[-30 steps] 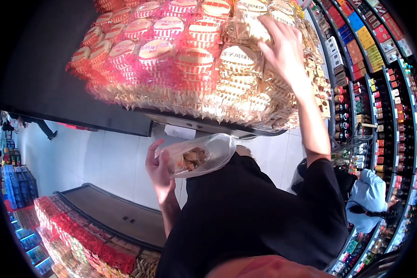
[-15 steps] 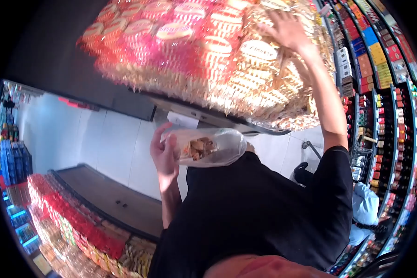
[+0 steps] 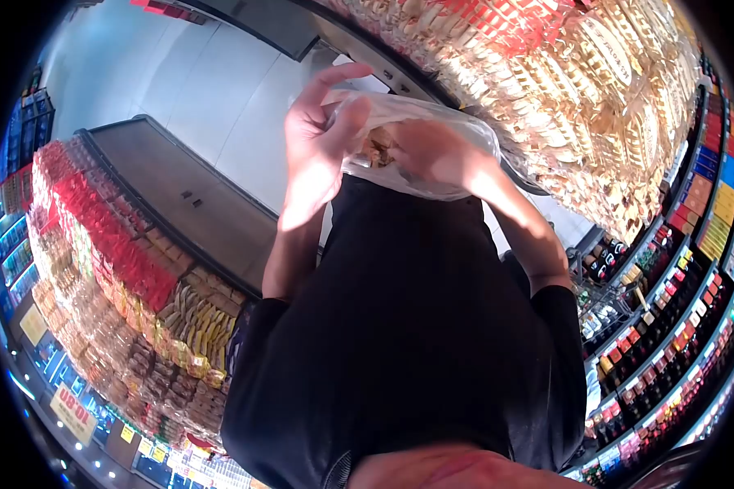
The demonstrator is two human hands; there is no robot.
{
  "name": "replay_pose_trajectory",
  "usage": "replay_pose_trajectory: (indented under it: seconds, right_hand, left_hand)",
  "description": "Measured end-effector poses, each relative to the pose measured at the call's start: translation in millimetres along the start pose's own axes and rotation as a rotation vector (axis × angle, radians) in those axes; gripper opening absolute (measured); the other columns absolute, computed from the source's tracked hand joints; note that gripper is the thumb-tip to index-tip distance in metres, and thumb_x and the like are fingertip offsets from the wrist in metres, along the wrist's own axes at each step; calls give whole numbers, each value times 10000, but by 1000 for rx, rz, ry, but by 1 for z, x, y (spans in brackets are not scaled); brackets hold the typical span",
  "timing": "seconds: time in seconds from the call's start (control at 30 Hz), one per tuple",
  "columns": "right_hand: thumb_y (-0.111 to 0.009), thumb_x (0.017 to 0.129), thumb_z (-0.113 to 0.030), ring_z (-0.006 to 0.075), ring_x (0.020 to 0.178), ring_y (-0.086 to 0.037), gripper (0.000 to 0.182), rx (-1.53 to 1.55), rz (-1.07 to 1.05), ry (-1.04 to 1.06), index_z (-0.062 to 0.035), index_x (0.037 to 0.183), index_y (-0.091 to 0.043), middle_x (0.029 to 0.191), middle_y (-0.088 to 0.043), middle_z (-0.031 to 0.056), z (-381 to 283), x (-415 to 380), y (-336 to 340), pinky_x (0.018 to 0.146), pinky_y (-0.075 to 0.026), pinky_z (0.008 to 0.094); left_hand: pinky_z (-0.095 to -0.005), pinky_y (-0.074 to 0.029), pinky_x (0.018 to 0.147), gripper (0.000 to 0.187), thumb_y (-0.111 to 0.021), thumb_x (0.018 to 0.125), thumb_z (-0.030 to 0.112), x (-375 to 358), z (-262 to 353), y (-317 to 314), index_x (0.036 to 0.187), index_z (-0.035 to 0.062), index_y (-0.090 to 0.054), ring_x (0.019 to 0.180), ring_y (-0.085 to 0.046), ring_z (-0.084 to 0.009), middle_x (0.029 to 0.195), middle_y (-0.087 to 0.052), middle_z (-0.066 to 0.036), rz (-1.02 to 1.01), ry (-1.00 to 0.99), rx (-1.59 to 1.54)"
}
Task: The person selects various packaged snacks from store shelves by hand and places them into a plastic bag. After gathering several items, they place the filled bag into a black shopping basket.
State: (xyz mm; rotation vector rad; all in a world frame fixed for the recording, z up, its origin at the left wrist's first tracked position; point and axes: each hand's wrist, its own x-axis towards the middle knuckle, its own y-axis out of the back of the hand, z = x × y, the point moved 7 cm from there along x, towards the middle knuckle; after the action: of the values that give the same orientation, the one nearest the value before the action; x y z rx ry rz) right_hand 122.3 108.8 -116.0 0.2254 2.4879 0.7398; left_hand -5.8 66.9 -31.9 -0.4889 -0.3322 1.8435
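Note:
My left hand grips the edge of a clear plastic bag, thumb and fingers bent round its rim. Small brown wrapped pieces lie inside the bag. My right hand is at the bag's opening, apparently inside it; its fingers are blurred, and whether they hold anything is hidden. Beyond the bag, at the upper right, rises a big pile of gold wrapped packets, with red packets beside it.
A second display of red and beige packets stands at the left, next to a dark counter. Shelves of bottles and boxes curve along the right, with a wire cart near them. Pale floor tiles show between the displays.
My right hand has come down from the gold packets to the bag. The view has turned, so the gold pile sits further right and the bag appears higher.

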Motion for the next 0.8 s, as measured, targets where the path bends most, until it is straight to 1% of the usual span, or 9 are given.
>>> replay_pose_trajectory:
  seconds: [0.07,0.17,0.2,0.3,0.43,0.57,0.7,0.77,0.8]
  right_hand:
    - [-623,942,-206,220,1009,-667,438,242,33,110,-59,1345,-539,1049,-703,113,3,17,-6,902,-510,369]
    - [-716,881,-277,234,855,-663,476,405,222,174,-23,1261,-584,955,-689,97,-9,22,3,756,-521,359]
    - [-713,905,-271,168,907,-646,502,355,148,58,-44,1324,-554,971,-679,60,-15,21,4,800,-505,306]
    - [-705,911,-270,165,927,-643,464,928,198,196,-46,1298,-578,985,-677,60,26,52,-57,819,-498,291]
    - [-696,902,-267,196,937,-649,426,1016,193,279,-59,1261,-600,994,-680,84,5,31,-25,829,-503,319]
    - [-687,893,-263,227,948,-654,388,952,211,298,-71,1224,-622,1004,-684,108,-9,31,-17,838,-508,347]
    - [-677,884,-260,258,958,-659,353,584,258,124,-84,1188,-645,1013,-687,131,-17,15,1,848,-512,376]
    - [-678,892,-300,163,910,-647,304,260,220,-67,-46,1058,-659,909,-668,82,-10,11,2,817,-519,329]
    - [-712,852,-381,249,849,-680,389,261,350,9,-30,1014,-672,846,-682,130,-10,-1,13,747,-523,361]
  left_hand:
    - [-179,-427,582,316,-602,977,14,-1,1,-1,1289,-17,-566,681,-610,-48,867,-719,-43,-1,6,20]
    - [-196,-477,621,321,-597,964,14,-1,2,-6,1282,-17,-569,713,-647,-76,861,-721,-53,53,5,-19]
    - [-211,-491,659,337,-595,960,24,-1,2,-4,1292,-20,-563,748,-653,-88,894,-717,-65,56,16,63]
    - [-261,-528,762,369,-591,946,55,-2,5,-3,1307,-17,-562,854,-671,-125,1005,-715,-98,38,20,244]
    - [-246,-506,661,367,-598,950,62,-4,-8,0,1304,-24,-556,715,-649,-115,917,-723,-83,-11,-8,416]
    - [-200,-374,532,363,-599,951,30,-6,-16,-6,1305,-26,-540,547,-496,-28,698,-642,17,-18,-2,460]
    - [-187,-342,522,318,-579,965,14,-3,-16,-3,1282,-11,-560,544,-454,-7,685,-618,45,59,-4,247]
    - [-172,-367,533,268,-580,972,13,-2,-17,11,1239,11,-603,574,-486,-9,762,-657,30,77,-7,120]
    - [-184,-328,506,261,-577,977,10,1,-23,21,1236,27,-604,570,-460,2,745,-636,44,95,-29,114]
